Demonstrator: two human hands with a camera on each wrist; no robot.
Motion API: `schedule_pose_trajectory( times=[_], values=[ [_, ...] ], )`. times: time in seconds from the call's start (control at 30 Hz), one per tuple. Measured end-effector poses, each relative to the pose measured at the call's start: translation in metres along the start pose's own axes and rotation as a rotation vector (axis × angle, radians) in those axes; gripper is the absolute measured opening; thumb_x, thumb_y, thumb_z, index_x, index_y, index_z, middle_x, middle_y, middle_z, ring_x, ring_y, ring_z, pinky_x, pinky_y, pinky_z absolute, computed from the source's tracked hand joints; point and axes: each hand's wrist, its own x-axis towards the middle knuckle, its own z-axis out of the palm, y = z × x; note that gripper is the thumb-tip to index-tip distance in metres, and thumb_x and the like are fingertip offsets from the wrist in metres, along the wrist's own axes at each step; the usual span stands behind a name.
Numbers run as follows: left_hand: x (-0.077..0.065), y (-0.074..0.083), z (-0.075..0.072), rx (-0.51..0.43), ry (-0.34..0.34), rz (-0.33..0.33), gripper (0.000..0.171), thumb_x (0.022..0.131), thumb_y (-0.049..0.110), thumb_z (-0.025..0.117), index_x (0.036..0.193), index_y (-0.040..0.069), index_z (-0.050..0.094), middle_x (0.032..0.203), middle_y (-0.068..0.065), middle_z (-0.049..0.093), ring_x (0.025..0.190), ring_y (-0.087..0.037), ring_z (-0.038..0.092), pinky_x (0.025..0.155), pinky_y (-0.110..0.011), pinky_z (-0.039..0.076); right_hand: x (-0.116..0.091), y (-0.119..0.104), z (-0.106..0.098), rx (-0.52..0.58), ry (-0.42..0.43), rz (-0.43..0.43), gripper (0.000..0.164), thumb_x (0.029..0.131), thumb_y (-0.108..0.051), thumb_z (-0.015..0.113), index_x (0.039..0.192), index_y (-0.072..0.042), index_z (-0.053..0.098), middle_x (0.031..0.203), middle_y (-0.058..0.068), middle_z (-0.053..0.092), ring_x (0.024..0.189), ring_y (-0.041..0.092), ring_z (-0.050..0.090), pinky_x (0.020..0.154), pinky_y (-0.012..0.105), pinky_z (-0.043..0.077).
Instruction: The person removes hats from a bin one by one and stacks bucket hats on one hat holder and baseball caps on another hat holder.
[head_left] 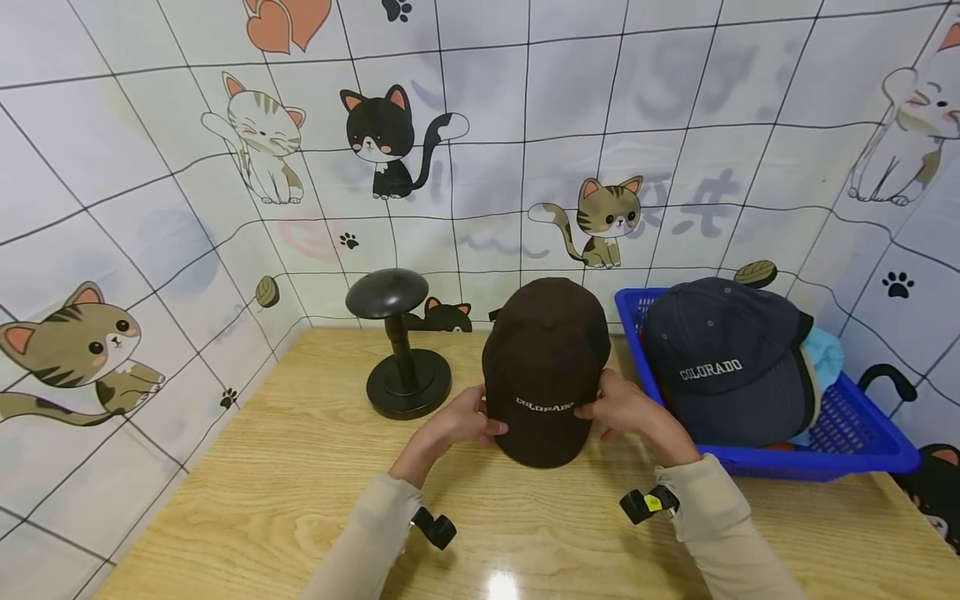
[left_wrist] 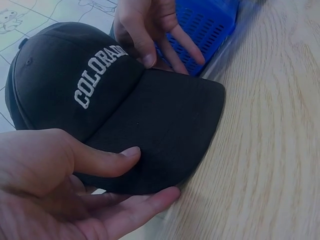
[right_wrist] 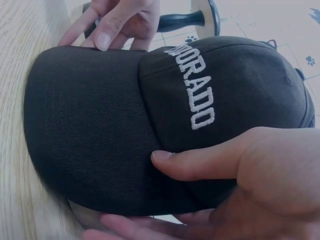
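A dark brown baseball cap (head_left: pixel 547 342) with white COLORADO lettering is in the middle of the head view, brim towards me. My left hand (head_left: pixel 467 417) grips the brim's left side; in the left wrist view its thumb (left_wrist: pixel 107 162) lies on top, with fingers under the edge. On the other side my right hand (head_left: pixel 624 406) holds the cap where brim meets crown. Its thumb (right_wrist: pixel 200 162) presses on top in the right wrist view, while the other fingers reach below the brim. The cap's back and inside are hidden.
A black hat stand (head_left: pixel 401 342) with a rounded top stands left of the cap. To the right, a blue plastic basket (head_left: pixel 870 433) holds a navy COLORADO cap (head_left: pixel 723 358) and a light blue item (head_left: pixel 825 357). A cat-print sheet (head_left: pixel 487 167) hangs behind the wooden table (head_left: pixel 285 467).
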Motion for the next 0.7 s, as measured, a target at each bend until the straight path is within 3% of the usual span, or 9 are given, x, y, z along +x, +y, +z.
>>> schedule_pose_trajectory(
  times=[0.27, 0.5, 0.7],
  values=[
    [-0.002, 0.0, 0.001, 0.018, -0.019, -0.017, 0.071, 0.094, -0.006, 0.069, 0.156, -0.002, 0.035, 0.124, -0.028, 0.069, 0.103, -0.036, 0.075, 0.086, -0.044, 0.064, -0.003, -0.003, 0.0, 0.012, -0.018, 0.015, 0.05, 0.092, -0.005, 0.07, 0.127, 0.015, 0.041, 0.096, 0.023, 0.056, 0.082, 0.039, 0.066, 0.065, 0.047, 0.064],
    [-0.003, 0.0, 0.002, 0.017, -0.032, -0.012, 0.073, 0.095, -0.006, 0.067, 0.158, -0.001, 0.031, 0.121, -0.028, 0.07, 0.102, -0.036, 0.075, 0.087, -0.046, 0.064, -0.007, -0.007, -0.001, 0.029, -0.026, 0.027, 0.057, 0.094, -0.001, 0.065, 0.136, 0.017, 0.032, 0.113, 0.034, 0.054, 0.093, 0.044, 0.068, 0.07, 0.046, 0.065],
    [-0.003, 0.0, -0.005, 0.036, -0.022, -0.004, 0.063, 0.095, -0.005, 0.067, 0.152, 0.0, 0.041, 0.106, -0.022, 0.07, 0.091, -0.035, 0.076, 0.083, -0.045, 0.065, -0.013, -0.012, -0.01, -0.011, -0.03, 0.04, 0.061, 0.094, -0.001, 0.061, 0.144, 0.02, 0.034, 0.128, 0.039, 0.058, 0.093, 0.042, 0.075, 0.078, 0.045, 0.064]
  ],
)
